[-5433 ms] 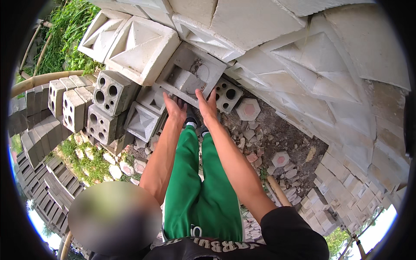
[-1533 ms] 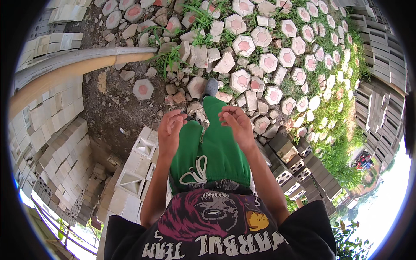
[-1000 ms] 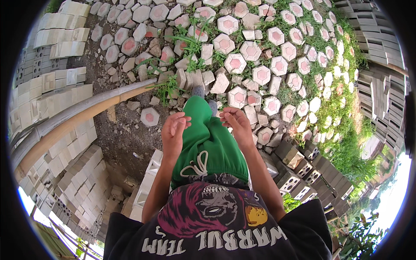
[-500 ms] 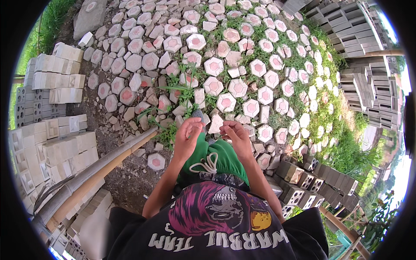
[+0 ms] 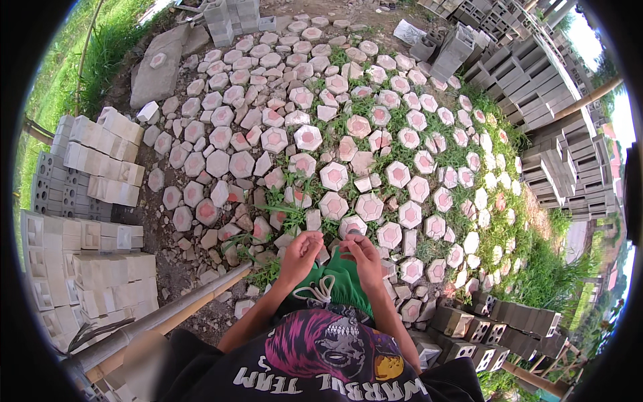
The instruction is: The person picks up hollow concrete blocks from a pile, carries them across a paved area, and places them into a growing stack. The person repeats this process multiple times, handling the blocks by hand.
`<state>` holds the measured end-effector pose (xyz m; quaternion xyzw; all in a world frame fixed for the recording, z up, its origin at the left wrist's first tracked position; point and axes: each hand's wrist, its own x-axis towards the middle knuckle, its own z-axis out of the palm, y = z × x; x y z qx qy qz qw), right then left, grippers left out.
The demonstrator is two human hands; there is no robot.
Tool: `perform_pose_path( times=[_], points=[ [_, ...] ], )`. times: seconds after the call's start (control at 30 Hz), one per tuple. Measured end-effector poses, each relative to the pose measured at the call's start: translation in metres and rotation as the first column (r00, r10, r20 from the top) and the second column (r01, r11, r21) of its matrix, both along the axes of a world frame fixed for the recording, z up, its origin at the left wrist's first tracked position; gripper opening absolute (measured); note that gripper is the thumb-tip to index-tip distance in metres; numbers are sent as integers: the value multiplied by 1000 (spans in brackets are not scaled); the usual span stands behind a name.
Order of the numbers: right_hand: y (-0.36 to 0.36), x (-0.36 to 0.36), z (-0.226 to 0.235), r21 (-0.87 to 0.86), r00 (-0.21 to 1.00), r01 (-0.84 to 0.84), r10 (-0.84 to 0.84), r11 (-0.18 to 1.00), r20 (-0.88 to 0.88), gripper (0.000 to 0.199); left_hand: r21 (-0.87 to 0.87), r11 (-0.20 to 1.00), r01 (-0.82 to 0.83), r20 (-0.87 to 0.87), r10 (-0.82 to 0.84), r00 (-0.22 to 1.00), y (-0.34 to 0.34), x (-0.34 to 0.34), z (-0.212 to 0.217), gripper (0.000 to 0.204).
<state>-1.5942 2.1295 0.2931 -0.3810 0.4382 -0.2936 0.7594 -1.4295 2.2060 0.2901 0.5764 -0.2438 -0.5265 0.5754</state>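
My left hand (image 5: pixel 301 257) is held in front of my waist, its fingers loosely curled inward and nothing visible in them. Facing it across a small gap, my right hand (image 5: pixel 361 256) is also half curled, fingertips pointing left, with no object showing. Both hands hover above my green shorts (image 5: pixel 338 285) with a white drawstring and touch nothing I can see. Just beyond the right fingertips, the toe of a grey shoe (image 5: pixel 353 232) shows over the path. Hexagonal pavers (image 5: pixel 333 175) with reddish centres cover the ground ahead.
Pale concrete blocks (image 5: pixel 107 151) are stacked at the left. A bamboo pole (image 5: pixel 194 297) slants along my left side. Dark hollow blocks (image 5: pixel 495 328) lie near my right, and more block stacks (image 5: pixel 519 74) line the far right. Grass and broken stones fill gaps between pavers.
The view has tilted up, showing more ground and blocks farther off. One shoe has dropped from sight and the other shows farther right. Both hands keep nearly the same curled pose.
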Motion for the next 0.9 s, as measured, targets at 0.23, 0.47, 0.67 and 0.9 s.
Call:
perform_pose_path(
  times=[0.23,0.47,0.67,0.9],
  points=[
    [-71,15,-6,-7,989,-143,143,990,-24,22,65,991,-119,-4,119,993,-53,5,-11,19],
    [-190,15,-22,-39,953,-303,302,952,-25,23,6,976,-217,91,216,972,-160,-2,-28,15],
    [-282,9,-26,-78,910,-414,412,907,-43,23,-1,957,-291,125,289,949,-236,-16,-10,14],
    [-340,29,-36,-44,900,-435,435,899,-4,24,87,940,-331,186,311,932,-278,2,-12,15]
  ],
)
